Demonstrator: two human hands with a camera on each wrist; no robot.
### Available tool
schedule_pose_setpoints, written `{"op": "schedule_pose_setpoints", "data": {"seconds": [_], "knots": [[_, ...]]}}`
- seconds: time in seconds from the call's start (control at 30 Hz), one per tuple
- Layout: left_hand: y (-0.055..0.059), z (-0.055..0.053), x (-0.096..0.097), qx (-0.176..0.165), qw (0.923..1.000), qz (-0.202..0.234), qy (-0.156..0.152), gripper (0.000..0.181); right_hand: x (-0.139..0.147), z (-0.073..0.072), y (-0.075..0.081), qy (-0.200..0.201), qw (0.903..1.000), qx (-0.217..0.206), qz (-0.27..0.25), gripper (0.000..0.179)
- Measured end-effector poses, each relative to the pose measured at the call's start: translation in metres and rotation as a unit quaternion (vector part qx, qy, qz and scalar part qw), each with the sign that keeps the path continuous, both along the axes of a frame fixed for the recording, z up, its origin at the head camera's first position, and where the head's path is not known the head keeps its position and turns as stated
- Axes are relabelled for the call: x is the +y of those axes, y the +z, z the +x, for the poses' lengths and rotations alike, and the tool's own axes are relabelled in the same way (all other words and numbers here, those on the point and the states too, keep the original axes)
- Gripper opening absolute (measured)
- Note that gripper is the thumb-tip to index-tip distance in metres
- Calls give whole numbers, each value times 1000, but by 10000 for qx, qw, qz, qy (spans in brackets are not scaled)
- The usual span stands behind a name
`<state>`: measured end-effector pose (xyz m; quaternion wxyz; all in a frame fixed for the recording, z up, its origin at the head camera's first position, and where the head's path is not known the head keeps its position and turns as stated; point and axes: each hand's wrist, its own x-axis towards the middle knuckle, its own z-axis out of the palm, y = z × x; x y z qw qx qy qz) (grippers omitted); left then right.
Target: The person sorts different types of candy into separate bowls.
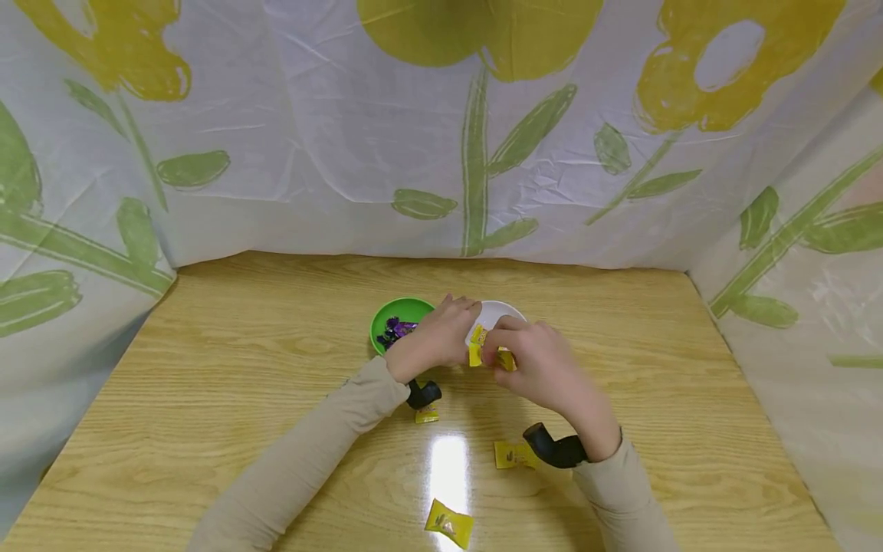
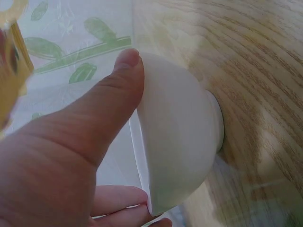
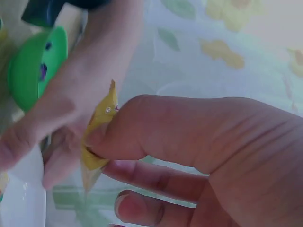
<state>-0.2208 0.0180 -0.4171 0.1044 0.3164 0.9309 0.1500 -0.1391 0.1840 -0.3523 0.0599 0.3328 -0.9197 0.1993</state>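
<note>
My left hand holds the white bowl by its rim, thumb on one side and fingertips at the other. Just right of it, my right hand pinches a yellow-wrapped candy between thumb and forefinger, close over the near edge of the bowl. More yellow wrapping shows at that edge, partly covered by the fingers. Beyond the left wrist stands a green bowl with purple-wrapped candies inside, its right side hidden behind the left hand.
Yellow candies lie on the wooden table: one wrapper below the left wrist, another wrapper beside the right wrist's black camera mount, and a third candy near the front. A flowered curtain hangs around the back and sides.
</note>
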Motion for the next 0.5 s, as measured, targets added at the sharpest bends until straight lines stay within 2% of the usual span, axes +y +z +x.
{"op": "schedule_pose_setpoints", "data": {"seconds": [0.2, 0.37, 0.5], "knots": [[-1, 0, -1, -237, 9996, 162, 64, 104, 11, -22, -11, -426, 9982, -410, -116, 20], [-1, 0, -1, -246, 9995, 209, 41, 106, 14, -36, -25, -694, 9950, -716, -6, 13], [-1, 0, -1, -165, 9995, 251, -10, 105, 13, -44, -38, -726, 9944, -771, 60, 12]]}}
